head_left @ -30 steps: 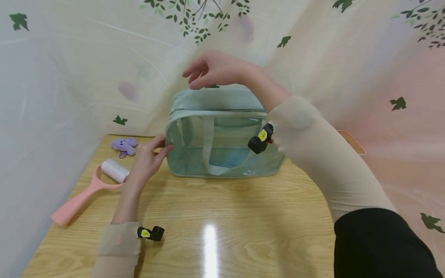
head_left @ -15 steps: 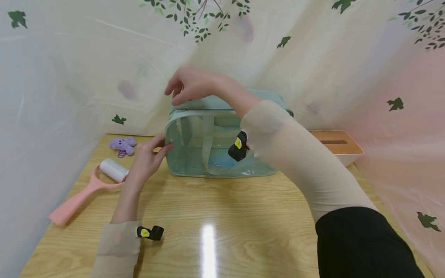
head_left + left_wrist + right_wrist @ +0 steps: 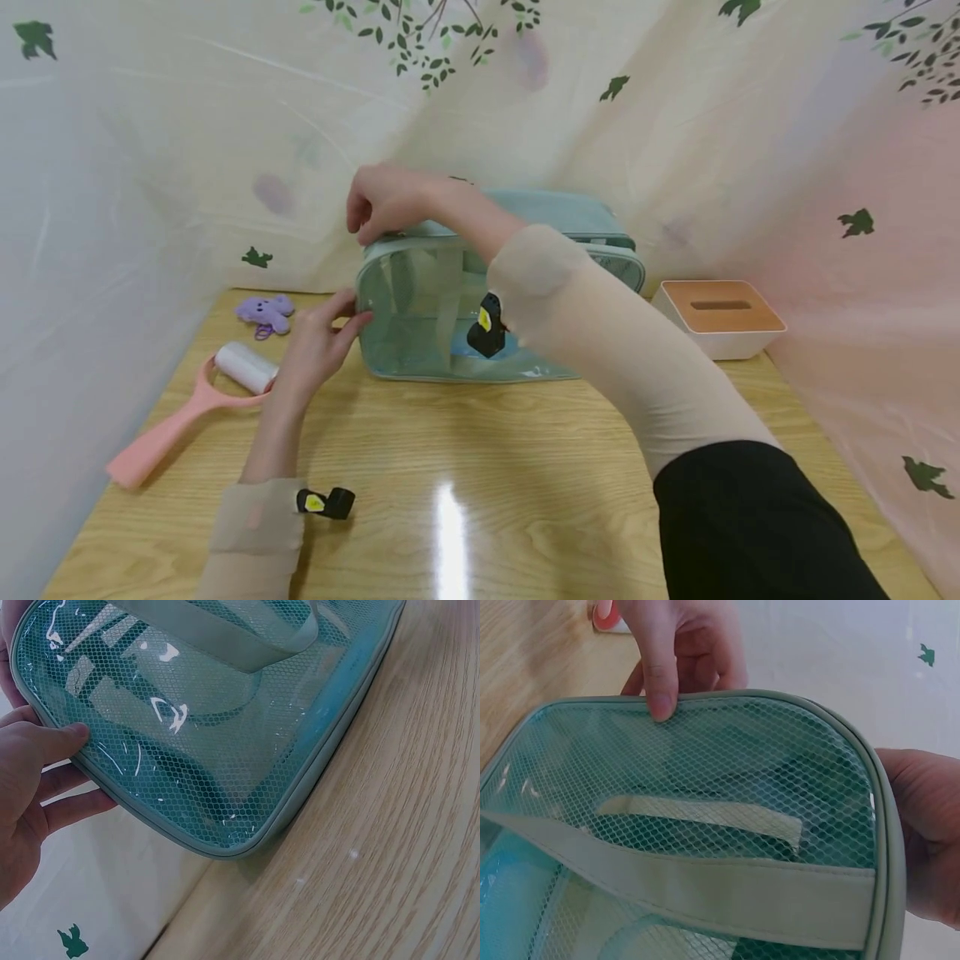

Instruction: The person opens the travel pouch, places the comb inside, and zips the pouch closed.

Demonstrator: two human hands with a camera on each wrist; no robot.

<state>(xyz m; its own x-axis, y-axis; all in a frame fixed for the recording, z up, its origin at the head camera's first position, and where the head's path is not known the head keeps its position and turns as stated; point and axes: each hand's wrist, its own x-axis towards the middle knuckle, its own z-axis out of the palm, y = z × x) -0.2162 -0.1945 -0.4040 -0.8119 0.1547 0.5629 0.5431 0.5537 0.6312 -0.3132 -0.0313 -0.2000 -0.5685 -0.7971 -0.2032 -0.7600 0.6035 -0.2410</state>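
At the left edge of the see-through green bag (image 3: 405, 337), the left hand (image 3: 318, 343) pinches lightly, thumb in front. Right hand (image 3: 390, 200) is curled over the top left corner, can't tell if it's got anything. Bag's upright on the table (image 3: 540, 475); pink roller (image 3: 168, 432) and purple toy (image 3: 266, 312) left, tissue box (image 3: 722, 337) right. Left wrist camera's yellow label (image 3: 312, 503) is too small to read.

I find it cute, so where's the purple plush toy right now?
In the head view, the purple plush toy lies at the back left of the wooden table, behind the pink lint roller and left of the left hand gripping the teal bag.
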